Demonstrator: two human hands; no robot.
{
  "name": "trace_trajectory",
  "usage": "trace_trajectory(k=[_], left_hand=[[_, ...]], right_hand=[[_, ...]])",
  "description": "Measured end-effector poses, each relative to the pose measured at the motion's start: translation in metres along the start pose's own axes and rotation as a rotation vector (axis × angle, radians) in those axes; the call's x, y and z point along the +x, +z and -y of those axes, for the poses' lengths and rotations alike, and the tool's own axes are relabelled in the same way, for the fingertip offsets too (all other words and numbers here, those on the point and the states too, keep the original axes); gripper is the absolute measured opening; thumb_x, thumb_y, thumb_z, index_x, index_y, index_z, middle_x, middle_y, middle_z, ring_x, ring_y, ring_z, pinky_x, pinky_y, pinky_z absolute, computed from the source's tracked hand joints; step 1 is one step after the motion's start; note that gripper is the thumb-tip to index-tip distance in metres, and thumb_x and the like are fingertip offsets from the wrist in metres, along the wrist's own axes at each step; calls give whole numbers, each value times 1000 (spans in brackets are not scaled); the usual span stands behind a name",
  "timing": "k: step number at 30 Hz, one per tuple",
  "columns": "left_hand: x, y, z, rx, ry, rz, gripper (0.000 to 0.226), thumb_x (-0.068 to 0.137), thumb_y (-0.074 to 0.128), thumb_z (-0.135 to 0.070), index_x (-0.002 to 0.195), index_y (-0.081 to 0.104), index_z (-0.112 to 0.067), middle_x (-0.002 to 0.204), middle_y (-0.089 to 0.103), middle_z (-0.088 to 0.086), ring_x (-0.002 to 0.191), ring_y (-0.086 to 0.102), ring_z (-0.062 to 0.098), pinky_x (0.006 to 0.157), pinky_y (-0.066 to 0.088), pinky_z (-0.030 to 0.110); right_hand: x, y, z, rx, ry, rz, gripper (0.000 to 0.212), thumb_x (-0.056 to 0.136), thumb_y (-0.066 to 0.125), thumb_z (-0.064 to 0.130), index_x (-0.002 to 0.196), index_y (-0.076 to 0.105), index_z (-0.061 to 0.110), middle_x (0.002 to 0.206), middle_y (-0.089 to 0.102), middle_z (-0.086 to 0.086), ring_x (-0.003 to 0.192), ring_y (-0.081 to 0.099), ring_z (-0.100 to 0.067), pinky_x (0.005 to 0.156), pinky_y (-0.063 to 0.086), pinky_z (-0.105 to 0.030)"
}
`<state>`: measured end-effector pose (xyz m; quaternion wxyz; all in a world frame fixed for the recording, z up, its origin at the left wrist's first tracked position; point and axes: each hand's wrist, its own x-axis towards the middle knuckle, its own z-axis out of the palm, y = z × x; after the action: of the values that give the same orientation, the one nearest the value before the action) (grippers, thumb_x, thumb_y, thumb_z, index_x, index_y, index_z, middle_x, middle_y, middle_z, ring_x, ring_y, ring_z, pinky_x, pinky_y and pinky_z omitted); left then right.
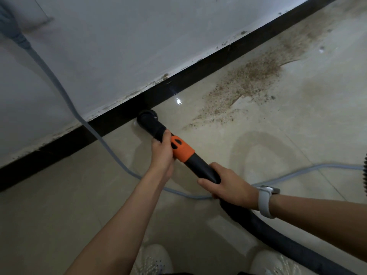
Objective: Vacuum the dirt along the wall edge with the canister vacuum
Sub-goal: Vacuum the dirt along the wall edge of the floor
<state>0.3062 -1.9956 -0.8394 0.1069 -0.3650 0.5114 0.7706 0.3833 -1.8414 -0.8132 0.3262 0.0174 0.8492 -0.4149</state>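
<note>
A black vacuum wand with an orange collar (181, 148) slants down toward the wall. Its round brush nozzle (148, 116) touches the floor against the black baseboard (119, 116). My left hand (161, 150) grips the wand just behind the nozzle, beside the orange collar. My right hand (226, 184) grips the wand's rear end where the black hose (278, 237) begins. A wide patch of brown dirt (244, 80) lies on the beige tiles to the right of the nozzle, running along the baseboard. Specks of dirt also sit on the baseboard's top edge.
A grey power cord (65, 90) hangs down the white wall (119, 46), crosses the floor under my arms and runs off to the right. My two white shoes (153, 261) stand at the bottom. A dark object (365, 171) shows at the right edge.
</note>
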Motion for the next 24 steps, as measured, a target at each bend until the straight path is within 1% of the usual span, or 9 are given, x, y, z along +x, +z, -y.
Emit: trace_trajectory(k=[3, 6, 8, 12, 15, 18, 20, 21, 24], left_hand=[[-2, 0, 1, -22, -5, -18, 37, 101, 42, -23, 130, 40, 0, 84, 54, 8, 68, 59, 17, 57, 54, 30], [-11, 4, 9, 18, 19, 1, 23, 101, 41, -25, 117, 36, -9, 85, 48, 6, 57, 59, 14, 49, 55, 27], [-9, 5, 10, 47, 43, 9, 25, 101, 39, -25, 120, 34, -10, 87, 46, 6, 58, 59, 15, 49, 54, 26], [-4, 11, 10, 76, 25, 10, 41, 102, 37, -27, 136, 24, -8, 89, 46, 6, 61, 60, 16, 49, 55, 27], [-4, 19, 10, 61, 6, 24, 38, 102, 37, -27, 133, 26, -8, 90, 46, 6, 64, 59, 17, 48, 54, 28], [0, 28, 11, 84, -13, 57, 26, 102, 37, -27, 119, 31, -10, 88, 47, 6, 58, 60, 15, 58, 58, 36], [2, 37, 11, 107, -40, 88, 22, 102, 37, -28, 114, 30, -11, 88, 48, 6, 63, 60, 18, 74, 57, 45], [2, 44, 10, 113, -61, 111, 21, 102, 37, -27, 113, 30, -11, 87, 48, 6, 66, 59, 20, 78, 55, 48], [5, 67, 1, 126, -153, 207, 18, 103, 37, -26, 111, 32, -11, 85, 47, 6, 67, 57, 23, 66, 52, 41]], right_hand=[[1, 11, 0, -65, -15, -17, 35, 91, 55, 41, 103, 46, 9, 78, 58, -7, 66, 60, -24, 64, 47, -35], [13, 15, 6, -88, -25, -37, 33, 92, 54, 40, 99, 43, 10, 76, 55, -5, 63, 55, -22, 60, 43, -32], [19, 13, 7, -91, -20, -29, 32, 92, 54, 41, 98, 42, 11, 76, 55, -6, 61, 55, -22, 60, 45, -33], [21, 6, 4, -122, -2, -40, 32, 92, 55, 41, 98, 42, 12, 77, 56, -7, 62, 56, -23, 61, 48, -37], [21, -2, 1, -151, -1, -73, 34, 92, 54, 41, 99, 43, 10, 75, 56, -7, 61, 56, -25, 60, 46, -38], [21, -8, -4, -186, 11, -115, 36, 92, 53, 43, 102, 43, 10, 73, 54, -5, 67, 58, -29, 60, 44, -37], [20, -10, -9, -198, 28, -168, 35, 91, 52, 44, 101, 42, 12, 73, 53, -3, 70, 58, -30, 59, 41, -36], [20, -10, -11, -209, 38, -209, 34, 91, 52, 45, 99, 41, 13, 73, 54, -3, 71, 58, -32, 58, 39, -36], [20, -12, -17, -214, 77, -342, 32, 91, 52, 45, 94, 36, 17, 70, 52, -1, 66, 54, -31, 54, 33, -34]])
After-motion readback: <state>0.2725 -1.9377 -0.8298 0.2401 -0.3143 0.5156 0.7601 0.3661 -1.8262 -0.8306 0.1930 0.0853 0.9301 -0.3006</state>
